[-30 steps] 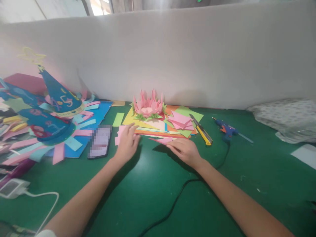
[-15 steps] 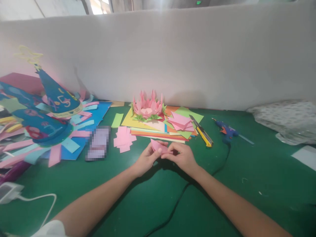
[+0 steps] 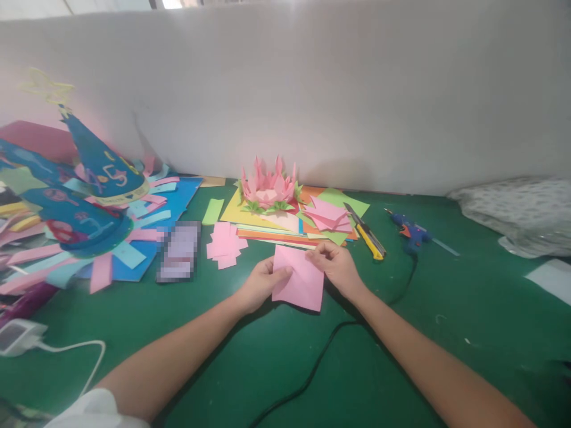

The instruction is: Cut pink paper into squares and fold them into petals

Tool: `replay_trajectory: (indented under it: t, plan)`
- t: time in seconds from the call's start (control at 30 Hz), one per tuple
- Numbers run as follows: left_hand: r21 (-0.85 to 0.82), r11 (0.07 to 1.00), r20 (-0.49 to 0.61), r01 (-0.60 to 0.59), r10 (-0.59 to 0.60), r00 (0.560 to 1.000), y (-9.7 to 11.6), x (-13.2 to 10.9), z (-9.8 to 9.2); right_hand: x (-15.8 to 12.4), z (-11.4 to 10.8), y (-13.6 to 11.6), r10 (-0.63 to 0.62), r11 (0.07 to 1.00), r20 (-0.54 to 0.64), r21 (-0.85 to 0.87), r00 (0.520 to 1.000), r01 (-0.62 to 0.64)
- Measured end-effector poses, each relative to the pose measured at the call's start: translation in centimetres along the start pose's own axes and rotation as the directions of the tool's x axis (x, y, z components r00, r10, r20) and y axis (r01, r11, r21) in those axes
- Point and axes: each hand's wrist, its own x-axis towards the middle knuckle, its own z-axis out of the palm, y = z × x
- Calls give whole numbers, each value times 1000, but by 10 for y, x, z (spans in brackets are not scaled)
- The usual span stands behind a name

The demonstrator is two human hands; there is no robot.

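A square sheet of pink paper (image 3: 298,285) is spread open between my hands above the green table, with faint crease lines on it. My left hand (image 3: 263,285) pinches its left edge, thumb on top and fingers underneath. At the upper right corner my right hand (image 3: 336,267) grips the sheet between thumb and fingers. Just beyond stands a pink paper lotus (image 3: 269,193) with green leaves, on a stack of coloured paper (image 3: 250,220). Loose pink sheets (image 3: 328,214) lie to its right, and small pink paper pieces (image 3: 225,242) to the left.
A yellow utility knife (image 3: 368,238) and a blue glue gun (image 3: 413,233) lie to the right; the gun's black cord (image 3: 307,380) crosses the table. Left are a blurred-out phone (image 3: 179,252), decorated blue cone hats (image 3: 100,160) and a white charger (image 3: 20,337). A pale partition (image 3: 285,89) stands behind.
The pink paper was folded over between my fingers and is now opened out flat. My right hand has shifted up and right to its corner. The view has tipped slightly downward.
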Motion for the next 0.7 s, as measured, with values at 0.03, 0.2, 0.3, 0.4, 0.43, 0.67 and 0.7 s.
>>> replay_trajectory:
  t: [0.03,0.2,0.3,0.4,0.43,0.67,0.7]
  plan:
    - [9,1000,0,7,-7,1000,2,0,-2,0,0,1,-1,1000,1,-19,1000,1]
    - [53,999,-16,2,-1,1000,8,2,-11,-1,0,4,-64,988,29,-142,998,67]
    - [57,998,-3,9,-9,1000,10,4,-14,-1,-4,1,-281,908,43,-310,959,280]
    - [53,998,4,16,-16,1000,12,5,-12,-3,-9,-4,-517,693,297,-404,803,596]
    - [51,999,3,14,-14,1000,13,5,-12,-4,-10,-6,-533,628,416,-390,737,674]
    - [26,1000,-6,2,-1,1000,13,4,-11,-9,-10,-9,-406,553,663,-369,629,747]
    - [16,1000,-3,8,-8,1000,13,4,-11,-9,-10,-9,-406,549,663,-373,629,748]
